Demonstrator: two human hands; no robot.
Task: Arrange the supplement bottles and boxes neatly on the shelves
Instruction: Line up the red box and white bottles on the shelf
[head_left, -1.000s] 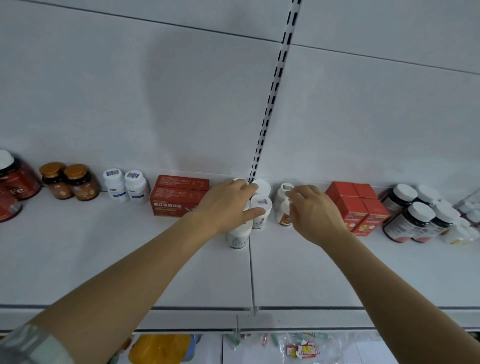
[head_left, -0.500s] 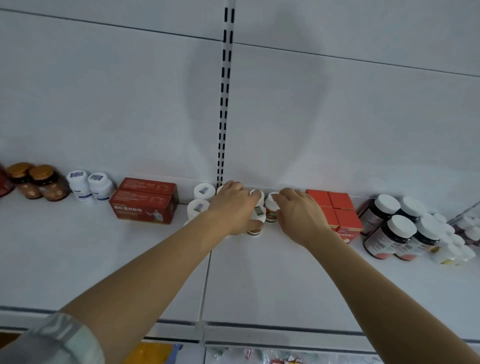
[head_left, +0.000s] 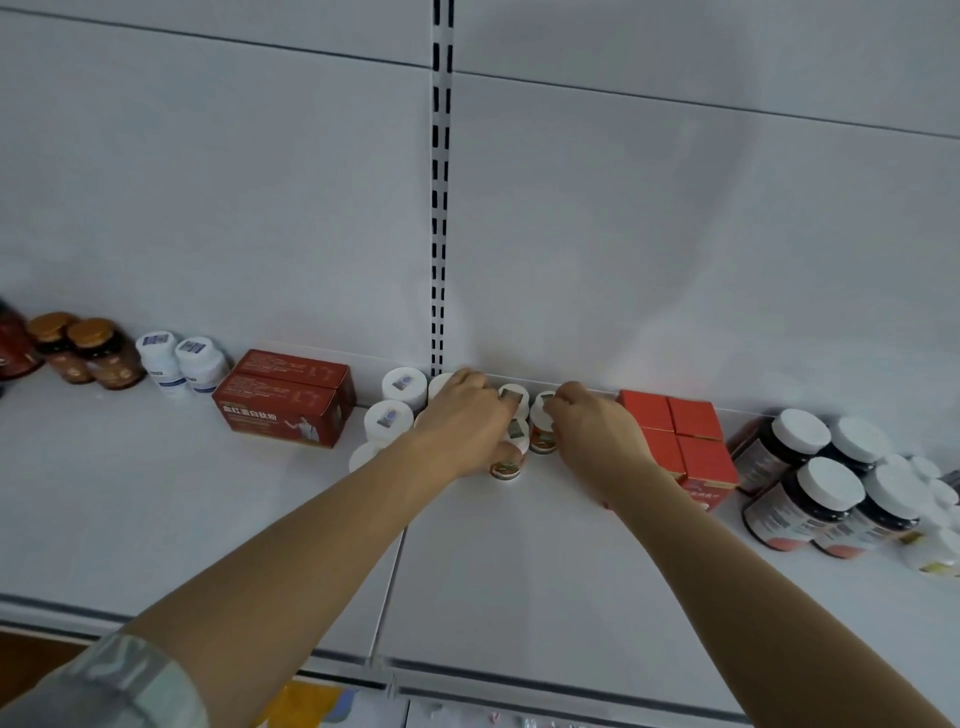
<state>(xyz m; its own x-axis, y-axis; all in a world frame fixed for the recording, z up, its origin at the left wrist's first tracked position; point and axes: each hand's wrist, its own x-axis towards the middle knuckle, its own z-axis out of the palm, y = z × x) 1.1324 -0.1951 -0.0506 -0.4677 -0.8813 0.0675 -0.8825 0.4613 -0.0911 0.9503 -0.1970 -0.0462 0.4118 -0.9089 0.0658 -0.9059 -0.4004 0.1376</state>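
Since both hands sit on the cluster of small bottles at the back of the shelf (head_left: 519, 571), those are the things in play. The left hand (head_left: 465, 426) curls over the left part of the cluster, fingertips down on a front bottle (head_left: 506, 465); it looks clamped on it, though the palm hides most of the contact. The right hand (head_left: 597, 434) curls round another small bottle (head_left: 543, 434), clamped on its side just under the cap.

Handling, as a judgement: small plastic bottles, light, rigid, smooth sides and caps, so a bit slippery and easy to tip or knock into a neighbour when slid. Best grip is round the body below the cap, or from the top with fingers spread around the cap. Not fragile. The boxes would be light card, stiff, best taken by the long sides.

Counts, visible only:
- white-capped small bottles in the cluster: about seven, some hidden under the hands, so not sure
- dark red boxes (head_left: 285, 400): two, side by side left of the cluster
- bright red boxes (head_left: 680, 436): four, in a block right of the right hand
- white bottles (head_left: 182, 361) further left: two
- amber jars (head_left: 85, 351) with gold lids: two
- large dark bottles (head_left: 826, 478) with white caps on the right: four
- small white items at the far right edge: too blurred to count
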